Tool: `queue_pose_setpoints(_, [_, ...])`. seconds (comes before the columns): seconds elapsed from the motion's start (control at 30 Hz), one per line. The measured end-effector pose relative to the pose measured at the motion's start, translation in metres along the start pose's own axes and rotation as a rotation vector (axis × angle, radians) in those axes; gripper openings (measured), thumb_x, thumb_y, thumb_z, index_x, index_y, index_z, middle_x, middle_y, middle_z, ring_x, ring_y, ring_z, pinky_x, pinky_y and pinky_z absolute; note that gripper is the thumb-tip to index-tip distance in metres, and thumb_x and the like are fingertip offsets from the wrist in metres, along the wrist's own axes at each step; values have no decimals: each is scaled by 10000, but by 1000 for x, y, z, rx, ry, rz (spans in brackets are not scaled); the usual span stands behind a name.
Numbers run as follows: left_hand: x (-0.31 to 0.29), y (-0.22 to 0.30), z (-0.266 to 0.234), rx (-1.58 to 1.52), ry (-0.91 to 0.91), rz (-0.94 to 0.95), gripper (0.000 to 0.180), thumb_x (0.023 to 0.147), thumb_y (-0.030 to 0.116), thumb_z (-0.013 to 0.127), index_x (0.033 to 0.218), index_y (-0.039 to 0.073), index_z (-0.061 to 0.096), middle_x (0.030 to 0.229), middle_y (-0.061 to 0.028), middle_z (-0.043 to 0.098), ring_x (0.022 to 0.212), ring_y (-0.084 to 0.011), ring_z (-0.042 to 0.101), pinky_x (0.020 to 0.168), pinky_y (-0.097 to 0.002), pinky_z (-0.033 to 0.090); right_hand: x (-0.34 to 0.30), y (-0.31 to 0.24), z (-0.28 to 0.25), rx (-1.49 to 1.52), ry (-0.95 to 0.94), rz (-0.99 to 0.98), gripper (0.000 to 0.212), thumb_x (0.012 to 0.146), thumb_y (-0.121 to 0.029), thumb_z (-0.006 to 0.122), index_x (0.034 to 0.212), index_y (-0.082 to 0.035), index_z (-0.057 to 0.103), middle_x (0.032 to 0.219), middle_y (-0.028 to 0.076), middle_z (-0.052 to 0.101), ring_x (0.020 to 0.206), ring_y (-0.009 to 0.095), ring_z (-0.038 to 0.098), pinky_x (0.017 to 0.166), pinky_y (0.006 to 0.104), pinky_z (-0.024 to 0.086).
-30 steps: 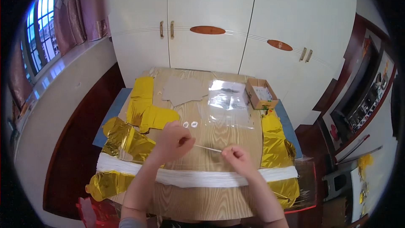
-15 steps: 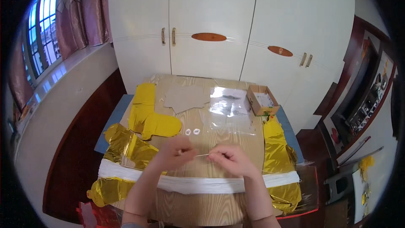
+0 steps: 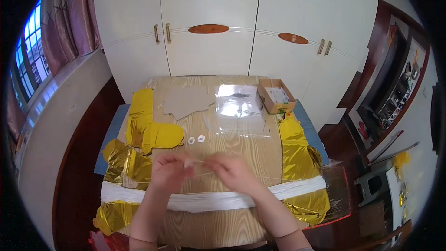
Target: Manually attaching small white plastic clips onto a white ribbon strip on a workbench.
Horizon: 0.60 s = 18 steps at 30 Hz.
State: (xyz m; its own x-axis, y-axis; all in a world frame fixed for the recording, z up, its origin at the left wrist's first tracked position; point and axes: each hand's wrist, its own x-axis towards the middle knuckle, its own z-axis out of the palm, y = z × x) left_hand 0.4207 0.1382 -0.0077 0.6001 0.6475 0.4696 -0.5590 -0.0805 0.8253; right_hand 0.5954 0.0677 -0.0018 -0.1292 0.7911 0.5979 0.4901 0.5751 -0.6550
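White string (image 3: 204,161) (thin, hard to trace) is pinched between the left hand (image 3: 171,172) and right hand (image 3: 234,173) above the wooden worktop (image 3: 241,148), while gold foil balloons (image 3: 148,130) lie flat, apparently unstrung.

Left hand (image 3: 171,171) and right hand (image 3: 234,173) now closer together than a second ago, thin white strand (image 3: 200,161) between fingers shorter; both hands blurred.
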Motion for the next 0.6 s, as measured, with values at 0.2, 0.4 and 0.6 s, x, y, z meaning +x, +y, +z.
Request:
queue_pose_setpoints(0.2, [2,10,8,879,-39,97,122,750,-13,516,840,-15,598,894,-111,579,772,-177,501,830,-339,413,3,-22,-12,-27,64,-18,78,792,-88,555,819,-39,610,688,122,567,630,278,570,560,334,441])
queue_pose_setpoints(0.4, [6,10,30,281,193,173,128,721,-61,524,823,-12,584,871,-94,604,764,-162,489,787,-326,408,-1,-11,-2,-148,-111,-30,123,810,-148,546,853,-45,596,777,118,593,702,281,597,610,364,475])
queue_pose_setpoints(0.6, [-4,19,6,265,-120,46,171,711,-83,516,841,-3,594,825,-84,609,757,-156,500,741,-309,407,3,-19,-9,-147,-15,13,108,807,-154,547,812,-57,592,755,106,587,685,288,590,590,358,471])
